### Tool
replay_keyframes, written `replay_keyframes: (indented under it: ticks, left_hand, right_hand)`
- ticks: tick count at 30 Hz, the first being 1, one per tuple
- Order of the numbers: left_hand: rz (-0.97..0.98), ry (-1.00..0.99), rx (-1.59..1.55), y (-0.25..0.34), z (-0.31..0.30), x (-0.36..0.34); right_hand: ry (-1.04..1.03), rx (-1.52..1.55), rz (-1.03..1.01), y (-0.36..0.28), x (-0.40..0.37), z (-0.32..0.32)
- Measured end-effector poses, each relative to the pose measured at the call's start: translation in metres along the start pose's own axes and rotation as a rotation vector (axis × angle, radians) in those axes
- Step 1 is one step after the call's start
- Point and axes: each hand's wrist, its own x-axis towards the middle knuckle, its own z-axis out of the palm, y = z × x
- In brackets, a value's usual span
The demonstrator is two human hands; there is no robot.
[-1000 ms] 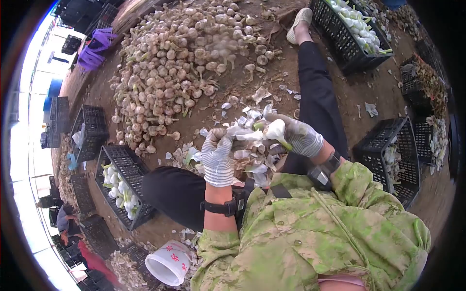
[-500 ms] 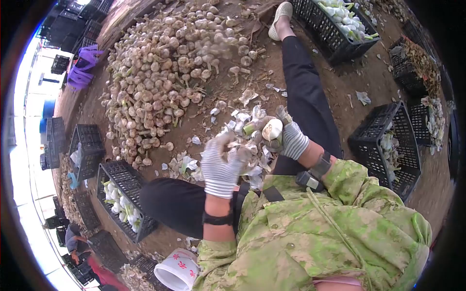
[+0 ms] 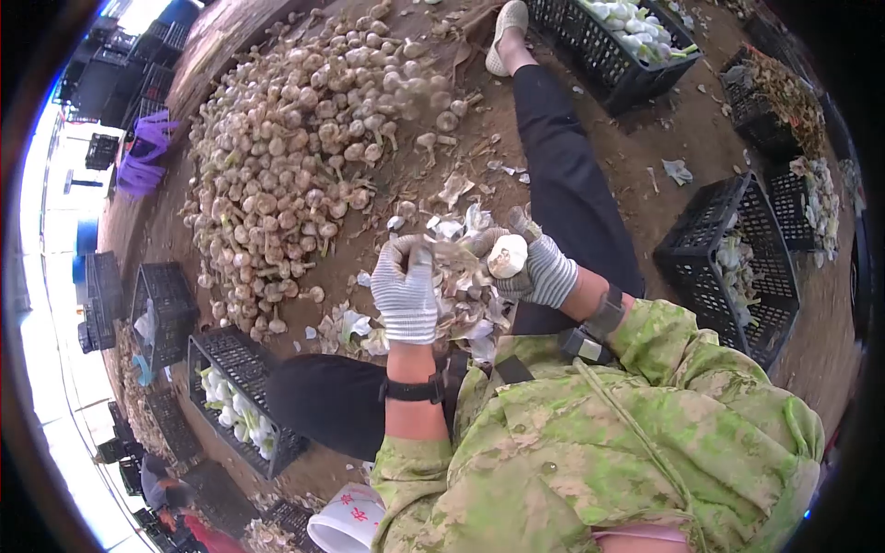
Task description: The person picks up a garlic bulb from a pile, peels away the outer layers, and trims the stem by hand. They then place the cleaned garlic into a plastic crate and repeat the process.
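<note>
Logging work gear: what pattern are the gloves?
Grey-and-white stripes, on left hand and right hand; head view.

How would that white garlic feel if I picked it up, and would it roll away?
Probably firm and light: the right hand alone holds the garlic bulb. It looks rounded, so it would likely roll on the ground. Its papery skin, like the peelings below, probably tears easily.

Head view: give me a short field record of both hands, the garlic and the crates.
left hand: gloved, pinching skin
right hand: gloved, gripping bulb
pile: unpeeled garlic on the ground, ahead-left
left crate: holds white peeled garlic
far crate: peeled garlic too
bucket: white, by the left knee
</note>
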Motion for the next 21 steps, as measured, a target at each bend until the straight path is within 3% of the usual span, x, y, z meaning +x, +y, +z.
replay_keyframes:
  ticks: [2,5,9,11,14,16,17,18,20,21]
  left_hand:
    - [0.008,-0.017,0.165,-0.002,-0.004,-0.006]
    - [0.432,-0.176,0.366,0.001,-0.007,-0.02]
    - [0.543,-0.097,0.419,0.01,0.007,-0.034]
    - [0.637,-0.067,0.47,0.005,0.014,-0.034]
    - [0.748,-0.053,0.52,0.003,0.014,-0.032]
    - [0.688,-0.121,0.401,-0.002,0.014,-0.027]
    - [0.463,-0.05,0.224,-0.002,0.016,-0.026]
    - [0.462,-0.054,0.222,-0.002,0.012,-0.025]
    - [0.0,0.099,-0.015,0.0,-0.001,-0.015]
    - [0.017,0.043,0.054,0.006,-0.004,-0.016]
  right_hand:
    - [-0.051,0.077,0.032,0.001,0.003,-0.008]
    - [0.046,-0.043,-0.042,0.0,0.002,-0.007]
    - [0.087,-0.102,-0.078,0.006,0.007,-0.01]
    - [0.262,-0.082,-0.159,0.015,0.013,-0.006]
    - [0.212,-0.065,-0.133,0.016,0.009,-0.001]
    - [0.191,-0.058,-0.125,0.013,0.004,0.005]
    - [0.119,-0.12,-0.101,0.012,0.001,0.008]
    - [0.047,-0.18,-0.079,0.012,-0.002,0.01]
    - [0.018,-0.205,-0.063,0.01,0.002,-0.003]
    - [0.029,-0.213,-0.085,0.01,0.004,-0.006]
